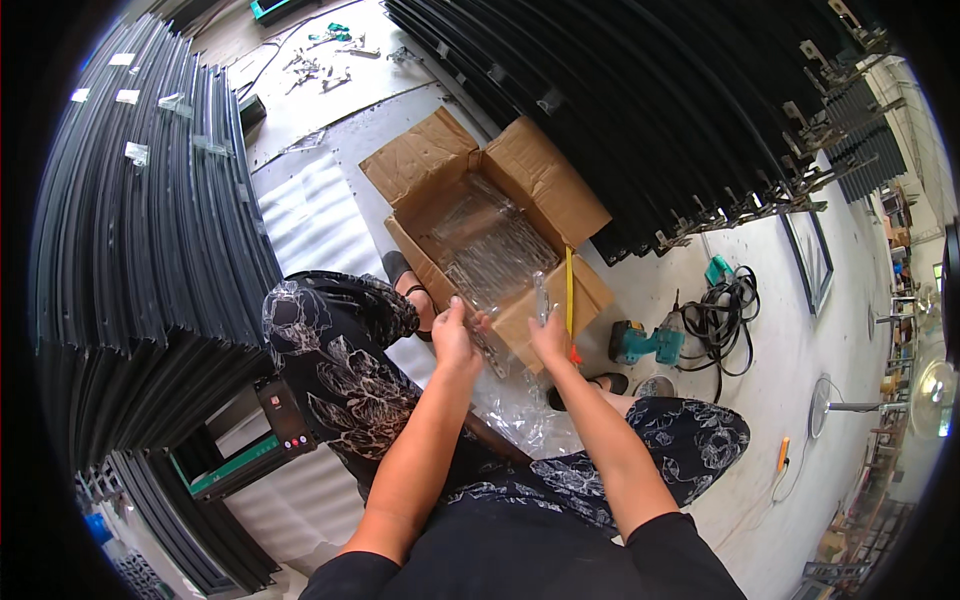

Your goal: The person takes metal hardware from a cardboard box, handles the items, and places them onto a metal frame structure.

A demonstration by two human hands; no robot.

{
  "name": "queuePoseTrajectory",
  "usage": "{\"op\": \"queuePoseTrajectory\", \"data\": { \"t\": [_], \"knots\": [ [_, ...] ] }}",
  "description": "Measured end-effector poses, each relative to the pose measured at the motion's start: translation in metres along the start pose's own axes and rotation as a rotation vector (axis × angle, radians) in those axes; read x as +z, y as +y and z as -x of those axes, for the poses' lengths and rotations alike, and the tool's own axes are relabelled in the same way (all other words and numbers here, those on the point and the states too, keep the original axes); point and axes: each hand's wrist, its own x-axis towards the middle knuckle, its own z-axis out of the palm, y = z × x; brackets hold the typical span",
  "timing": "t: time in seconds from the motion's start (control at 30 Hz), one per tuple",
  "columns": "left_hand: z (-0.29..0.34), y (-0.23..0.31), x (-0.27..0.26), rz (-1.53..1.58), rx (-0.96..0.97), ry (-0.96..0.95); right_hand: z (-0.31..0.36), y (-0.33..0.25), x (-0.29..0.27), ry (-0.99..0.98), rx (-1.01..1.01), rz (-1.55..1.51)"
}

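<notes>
My left hand (455,338) is closed around several slim metal strips (490,354), just beside the near left side of an open cardboard box (415,255). To its right, my right hand (549,340) grips one slim silver metal strip (541,292) that points up toward the box. Many similar shiny metal strips (512,252) lie inside the box, partly in clear plastic. The box's flaps are folded outward. Crumpled clear plastic (530,415) lies below my hands, between my legs. The exact kind of the strips is too small to tell.
A yellow tape measure blade (569,290) runs along the box's right side. Right of it are a teal cordless drill (648,343) and a coiled black cable (728,320). Stacked black frames (150,210) rise at left, and more black frames (640,110) stand at upper right.
</notes>
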Motion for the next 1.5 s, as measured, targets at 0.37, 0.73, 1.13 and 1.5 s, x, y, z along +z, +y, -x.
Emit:
{"op": "queuePoseTrajectory", "data": {
  "t": [0.37, 0.73, 1.13, 1.5],
  "knots": [
    [0.004, 0.000, 0.013, 0.089, -0.144, -0.099, 0.000, -0.003, 0.012, 0.098, -0.044, 0.105],
    [0.020, 0.007, 0.024, 0.222, -0.446, -0.232, -0.008, 0.034, 0.002, -0.075, -0.229, -0.135],
    [0.017, -0.031, 0.012, -0.292, 0.016, -0.267, 0.085, -0.061, -0.104, -0.348, -0.442, -0.398],
    [0.062, -0.045, 0.016, -0.903, 0.097, -0.603, 0.067, -0.027, -0.121, -0.280, -0.108, -1.077]
  ]
}}
